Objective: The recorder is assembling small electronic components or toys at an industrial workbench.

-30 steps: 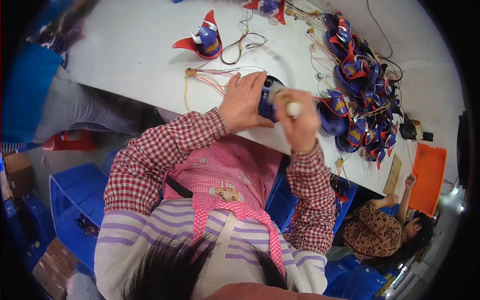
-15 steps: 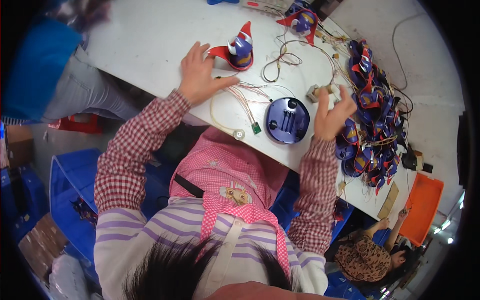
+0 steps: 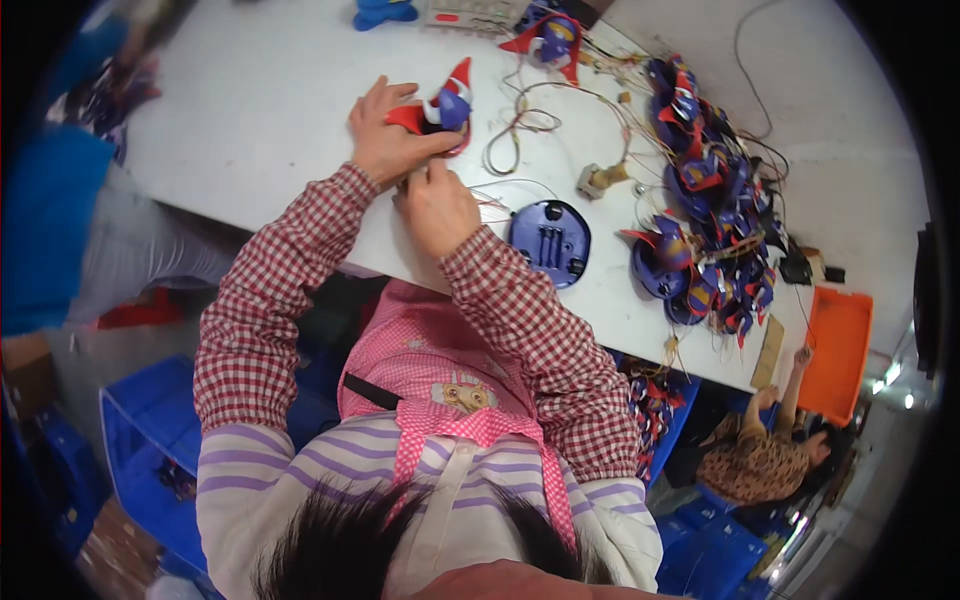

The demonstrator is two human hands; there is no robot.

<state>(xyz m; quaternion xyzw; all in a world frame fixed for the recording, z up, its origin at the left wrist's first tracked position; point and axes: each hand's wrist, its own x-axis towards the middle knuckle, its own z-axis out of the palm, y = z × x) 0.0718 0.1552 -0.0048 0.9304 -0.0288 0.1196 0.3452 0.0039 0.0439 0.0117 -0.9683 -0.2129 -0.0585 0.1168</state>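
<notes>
At the table's near part, my left hand (image 3: 382, 135) is closed around a red, purple and white toy figure (image 3: 455, 105), its thumb across the lower front. My right hand (image 3: 442, 210) is just below, fingers pinched together under the left thumb; what they grip is hidden. Thin wires (image 3: 492, 200) come out beside the right hand. Right of it lies a round purple toy base (image 3: 550, 243) with black parts and slots in its face. Behind the base sits a small beige and grey block-like piece (image 3: 600, 180).
Several finished-looking toys (image 3: 700, 180) with wires crowd the right side. Another toy (image 3: 555, 42) and a looped cable (image 3: 515, 125) lie farther back. An orange tray (image 3: 838, 355) and a person (image 3: 765, 450) are at far right. A person in blue (image 3: 55, 230) stands left.
My right hand has swung left from beside the beige piece to under my left hand, its fingers closing. My left hand has closed on the toy figure. The view has shifted slightly.
</notes>
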